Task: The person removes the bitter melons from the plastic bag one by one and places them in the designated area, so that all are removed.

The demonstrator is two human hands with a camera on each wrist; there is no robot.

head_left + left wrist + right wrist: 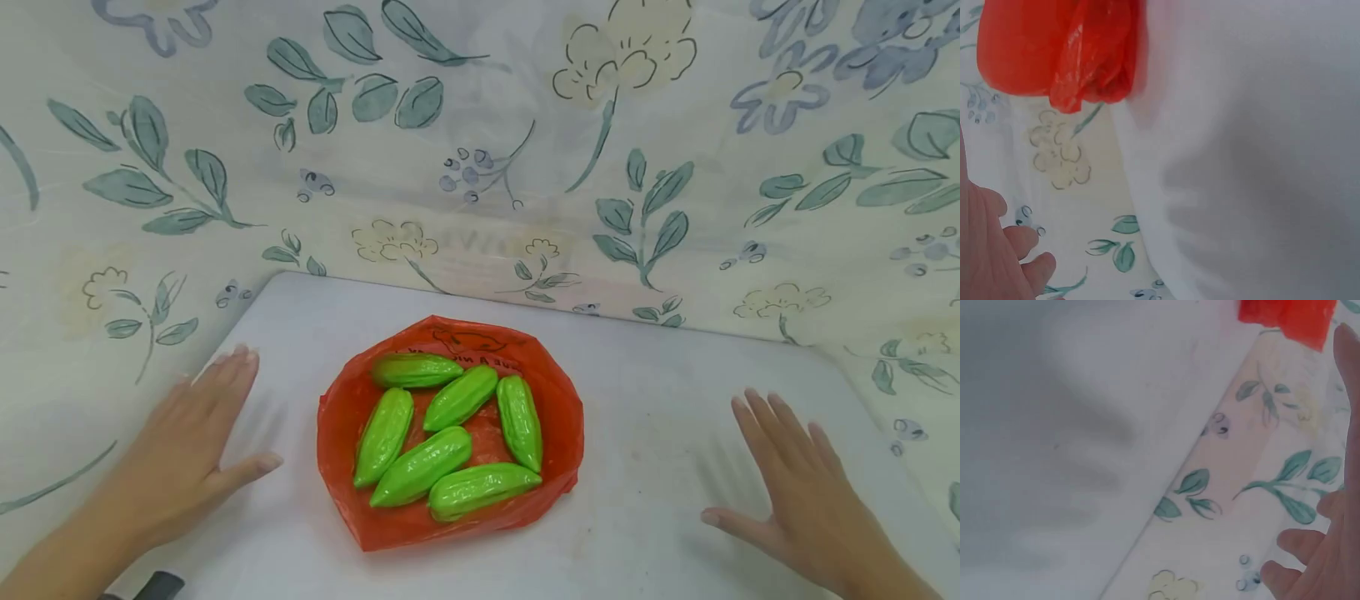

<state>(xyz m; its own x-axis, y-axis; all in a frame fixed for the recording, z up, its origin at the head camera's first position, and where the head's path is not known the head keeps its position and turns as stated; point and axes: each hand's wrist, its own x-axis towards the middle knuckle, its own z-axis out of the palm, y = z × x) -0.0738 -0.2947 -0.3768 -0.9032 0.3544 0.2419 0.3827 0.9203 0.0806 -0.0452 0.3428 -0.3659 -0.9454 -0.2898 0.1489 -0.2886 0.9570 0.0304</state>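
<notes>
Nearest on my feed are the left hand (191,446) and the right hand (802,492) — both spread wide, fingers straight. Between them, on the white counter (637,508), I see a red plastic bag (560,425), its mouth open, closer to the left hand. Six glossy green vegetables (422,467) lie inside it. Past the counter's far edge, a floral-patterned backdrop (480,108) fills the top of my view.

- My head view cuts off the near edge of the white tabletop (630,533); my left hand (198,442) hides part of its left edge.
- The green pods (422,467) partly cover lettering on the red bag (337,442).
- A dark object (161,586) by my left wrist is cropped; I can't identify it.
- Both wrist views crop the bag, my left hand and right hand (798,487).
</notes>
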